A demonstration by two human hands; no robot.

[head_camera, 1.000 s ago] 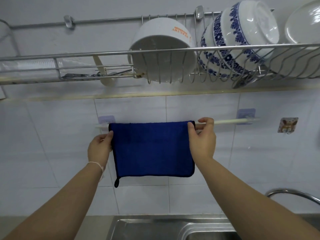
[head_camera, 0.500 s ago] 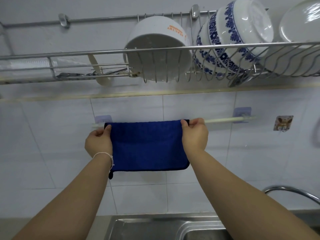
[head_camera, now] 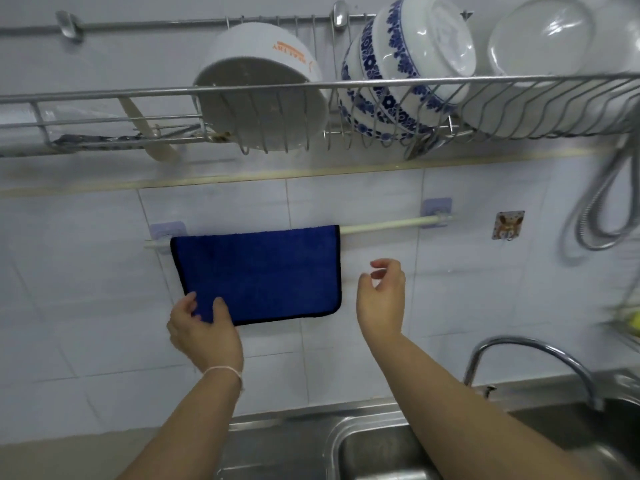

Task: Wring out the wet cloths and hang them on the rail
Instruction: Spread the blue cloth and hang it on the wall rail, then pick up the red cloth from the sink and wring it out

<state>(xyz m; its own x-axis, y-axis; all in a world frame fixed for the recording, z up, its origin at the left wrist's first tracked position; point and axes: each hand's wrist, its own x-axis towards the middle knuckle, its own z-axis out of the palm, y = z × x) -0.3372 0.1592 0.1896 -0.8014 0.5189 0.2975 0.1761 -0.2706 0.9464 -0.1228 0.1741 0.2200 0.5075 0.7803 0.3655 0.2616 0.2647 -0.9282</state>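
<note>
A dark blue cloth [head_camera: 263, 268] hangs folded over the white rail [head_camera: 384, 225] on the tiled wall, covering the rail's left half. My left hand [head_camera: 202, 329] is at the cloth's lower left corner, thumb and fingers on either side of it. My right hand [head_camera: 381, 296] hovers just right of the cloth, fingers curled apart, holding nothing and touching neither cloth nor rail.
A wire dish rack [head_camera: 346, 86] with a white pot [head_camera: 263, 88] and blue-patterned bowls [head_camera: 398, 71] hangs above the rail. A steel sink [head_camera: 346, 441] lies below, with a curved tap [head_camera: 533, 351] at the right. A metal hose [head_camera: 602, 216] hangs on the right wall.
Both hands let go of the cloth's top corners at the rail and dropped lower. The left hand went to the bottom left corner; the right hand came off to the right.
</note>
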